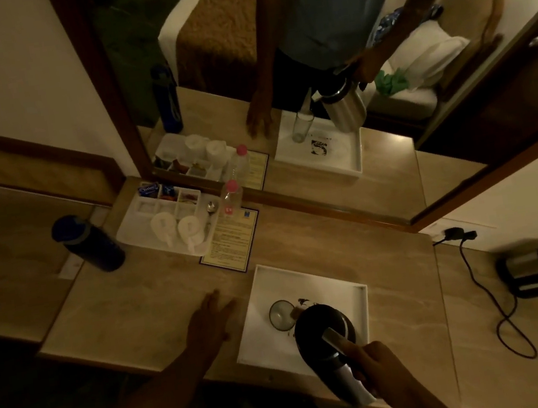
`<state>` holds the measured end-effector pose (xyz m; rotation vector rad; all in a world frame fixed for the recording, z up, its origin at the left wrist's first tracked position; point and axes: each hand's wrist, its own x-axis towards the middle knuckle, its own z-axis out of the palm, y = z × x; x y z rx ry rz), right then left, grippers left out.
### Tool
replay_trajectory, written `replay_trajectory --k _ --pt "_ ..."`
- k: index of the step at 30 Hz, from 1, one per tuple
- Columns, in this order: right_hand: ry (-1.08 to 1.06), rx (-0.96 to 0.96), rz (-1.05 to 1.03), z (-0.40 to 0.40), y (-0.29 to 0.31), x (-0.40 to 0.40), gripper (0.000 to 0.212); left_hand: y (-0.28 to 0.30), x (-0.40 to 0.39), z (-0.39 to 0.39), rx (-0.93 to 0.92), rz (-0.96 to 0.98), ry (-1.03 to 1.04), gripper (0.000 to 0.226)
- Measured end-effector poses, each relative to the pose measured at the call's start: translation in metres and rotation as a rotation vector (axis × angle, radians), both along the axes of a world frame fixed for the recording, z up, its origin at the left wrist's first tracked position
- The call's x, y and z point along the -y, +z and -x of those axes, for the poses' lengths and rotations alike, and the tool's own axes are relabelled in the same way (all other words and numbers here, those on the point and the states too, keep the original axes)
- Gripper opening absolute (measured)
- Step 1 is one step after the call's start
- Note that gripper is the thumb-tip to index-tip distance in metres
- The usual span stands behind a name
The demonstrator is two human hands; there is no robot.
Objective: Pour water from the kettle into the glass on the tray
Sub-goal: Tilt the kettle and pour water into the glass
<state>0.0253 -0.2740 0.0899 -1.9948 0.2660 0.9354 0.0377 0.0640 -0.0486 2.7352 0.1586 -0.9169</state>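
A white square tray [309, 277] lies on the marble counter near its front edge. A clear glass [280, 313] stands upright in the tray's left half. My right hand [386, 369] grips the handle of a black-lidded steel kettle [323, 331], held over the tray with its spout tilted toward the glass rim. The mirror reflection shows the kettle tipped above the glass. My left hand [212, 317] rests flat on the counter just left of the tray, fingers spread, holding nothing.
The kettle base [534, 270] sits at the right with its cord [496, 306] running to a wall plug. A white amenities tray [163, 224] with cups, a pink-capped bottle [232, 197], a card [232, 238] and a dark blue bottle [88, 243] stand behind, by the mirror.
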Motion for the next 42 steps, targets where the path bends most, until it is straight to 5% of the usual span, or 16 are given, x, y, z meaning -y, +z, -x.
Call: replay_trajectory --k 10,42 --pt "0.012 -0.090 0.104 -0.009 -0.010 -0.005 0.052 -0.003 0.001 -0.001 -0.037 -0.005 0.018 0.084" --pt "0.194 -0.268 0.314 -0.063 0.012 -0.057 0.055 -0.006 -0.003 -0.001 -0.050 0.010 0.005 0.085"
